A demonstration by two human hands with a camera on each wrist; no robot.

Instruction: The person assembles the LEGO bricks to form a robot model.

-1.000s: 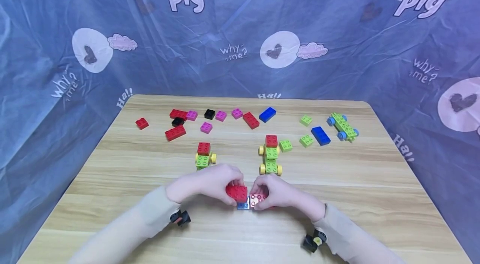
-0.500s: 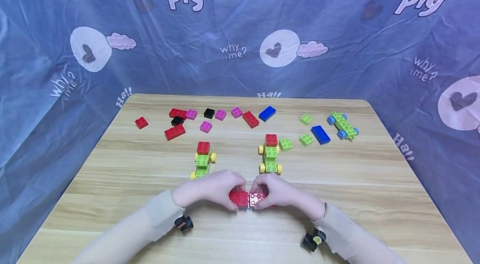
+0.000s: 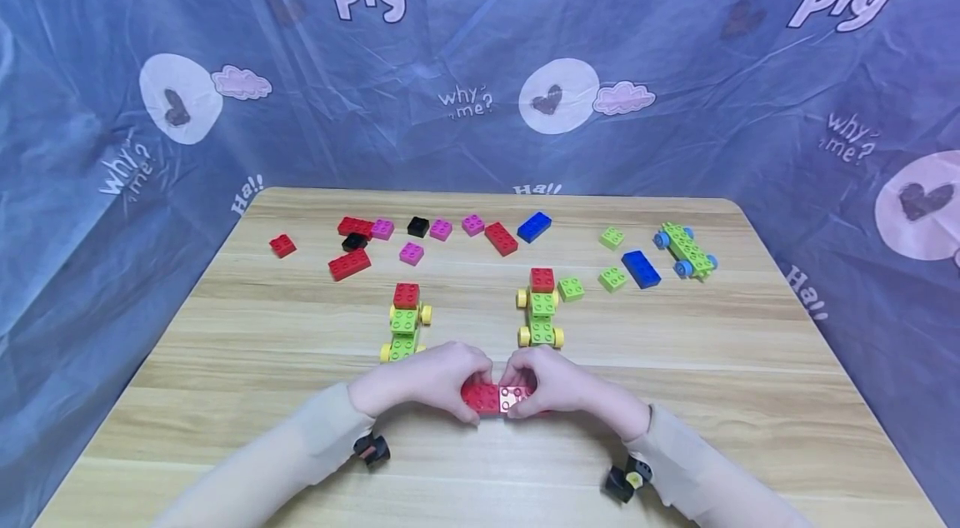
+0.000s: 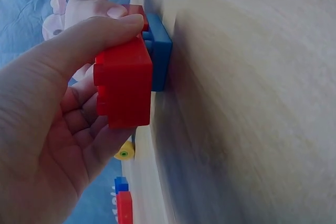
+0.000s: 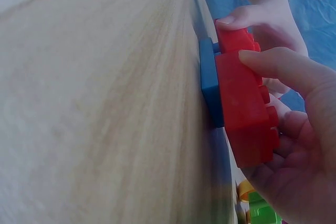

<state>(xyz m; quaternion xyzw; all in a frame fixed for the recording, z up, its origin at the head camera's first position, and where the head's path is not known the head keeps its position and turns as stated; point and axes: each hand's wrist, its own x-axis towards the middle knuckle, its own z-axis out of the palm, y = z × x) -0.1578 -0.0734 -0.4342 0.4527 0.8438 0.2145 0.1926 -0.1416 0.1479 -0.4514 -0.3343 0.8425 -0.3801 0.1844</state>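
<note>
Between thumb and fingers, my left hand (image 3: 438, 376) grips a red toy brick (image 4: 125, 87) with its studs up. My right hand (image 3: 553, 380) holds another red toy brick (image 5: 245, 106) the same way. The two red bricks stand end to end in the head view, over a blue brick (image 5: 210, 80) low on the table. Both overhang the blue brick's ends. In the left wrist view, blue studs show in a narrow gap under the left red brick. From above, the blue brick is hidden.
Beyond my hands stand two green cars with yellow wheels, a left car (image 3: 405, 320) and a right car (image 3: 542, 307), each topped with red. Loose red, pink, black, blue and green bricks lie farther back. A green wheeled base (image 3: 686, 251) lies at the far right.
My left hand has moved slightly right and down with its red brick, which now covers the blue brick and meets the other red brick. The right hand has stayed in place.
</note>
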